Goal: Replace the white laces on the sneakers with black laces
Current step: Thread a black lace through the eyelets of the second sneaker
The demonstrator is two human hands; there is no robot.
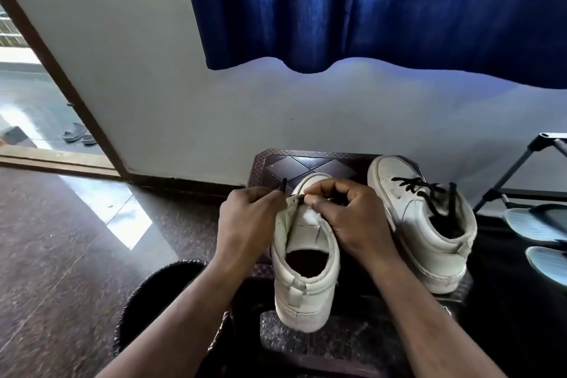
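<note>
Daylight from doorway (pixel 36 107), glare on floor (pixel 122 218); wide-angle edge distortion

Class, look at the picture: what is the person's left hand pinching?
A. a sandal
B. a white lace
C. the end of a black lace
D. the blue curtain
C: the left hand pinches the black lace, whose end sticks up above its fingers, beside the sneaker that both hands hold.

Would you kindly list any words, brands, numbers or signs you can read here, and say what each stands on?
None can be read. The near sneaker and the black-laced sneaker show no legible brand or label; the blue curtain and the wall bear no writing.
</note>
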